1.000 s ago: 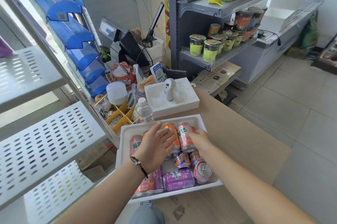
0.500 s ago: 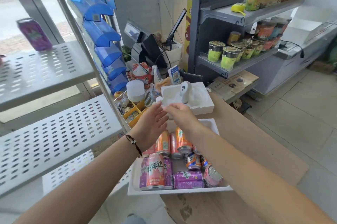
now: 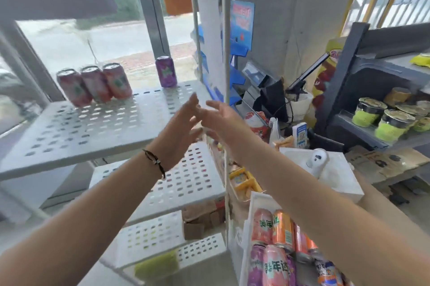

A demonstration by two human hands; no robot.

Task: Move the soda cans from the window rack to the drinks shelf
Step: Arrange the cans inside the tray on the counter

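Note:
Three pink soda cans [image 3: 95, 84] stand in a row at the back left of the white perforated window rack [image 3: 76, 127], with one purple can [image 3: 166, 72] further right. My left hand [image 3: 180, 127] and my right hand [image 3: 220, 118] are both raised in front of the rack's right edge, fingers straight and spread, holding nothing. Their fingertips nearly meet. A white tray [image 3: 246, 225] at the lower right holds several pink, orange and purple cans [image 3: 277, 246], partly hidden by my right forearm.
Lower rack shelves [image 3: 186, 183] sit beneath my arms. A dark shelf [image 3: 363, 127] at the right carries green-labelled tubs. A white box with a scanner [image 3: 325, 169], a payment terminal, a blue sign and counter clutter lie behind the tray.
Both hands have lifted off the cans in the tray and risen toward the rack's upper shelf. The view has swung up and left, bringing the rack's cans into sight.

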